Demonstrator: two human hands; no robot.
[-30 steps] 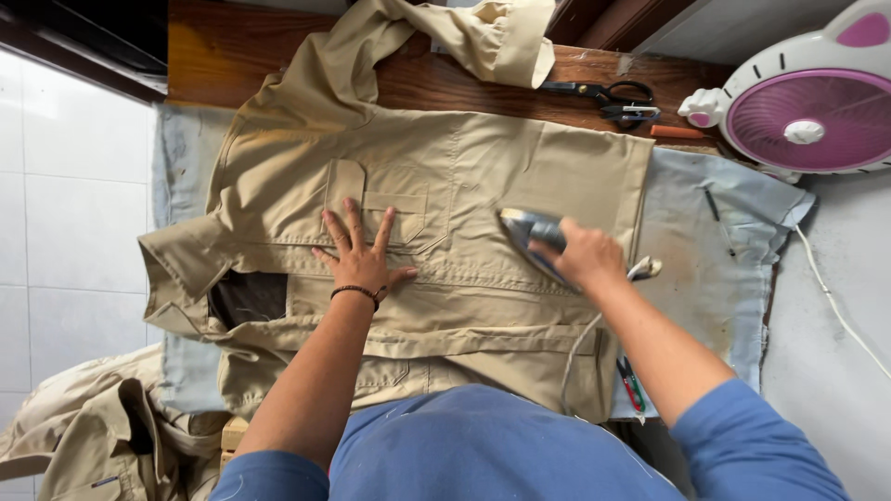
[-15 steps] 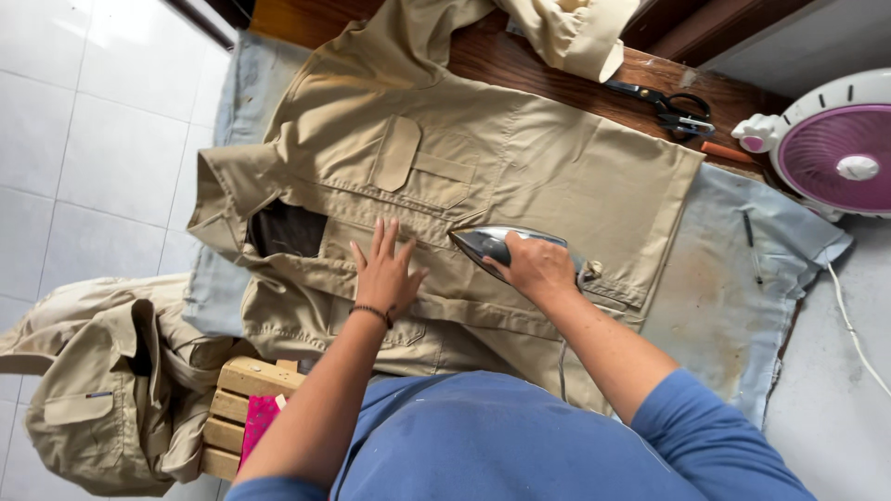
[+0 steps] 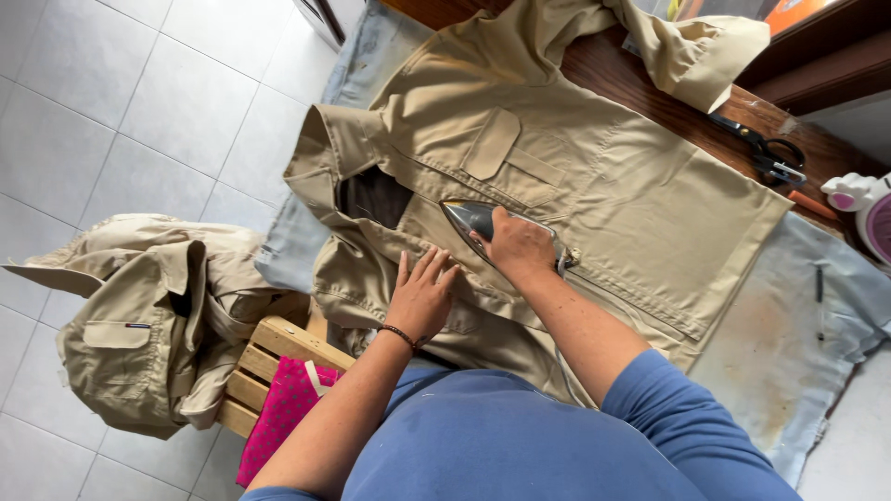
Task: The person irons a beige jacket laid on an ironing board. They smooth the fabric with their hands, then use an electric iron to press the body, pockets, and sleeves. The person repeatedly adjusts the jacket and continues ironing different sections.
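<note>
Iron (image 3: 471, 221) sits on khaki shirt (image 3: 575, 176) nr collar, w/ right hand (image 3: 520, 246) fingers wrapped round its handle. Left hand (image 3: 422, 295) flat, fingers spread, pressing shirt hem just beside. Shirt lies on tabletop (image 3: 640, 88); scissors (image 3: 768, 153) far edge.

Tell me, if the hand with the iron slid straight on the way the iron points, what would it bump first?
Probably the shirt's open collar. The right hand aims the iron up-left across the shirt, and the collar's dark inside lies just past its tip.
</note>
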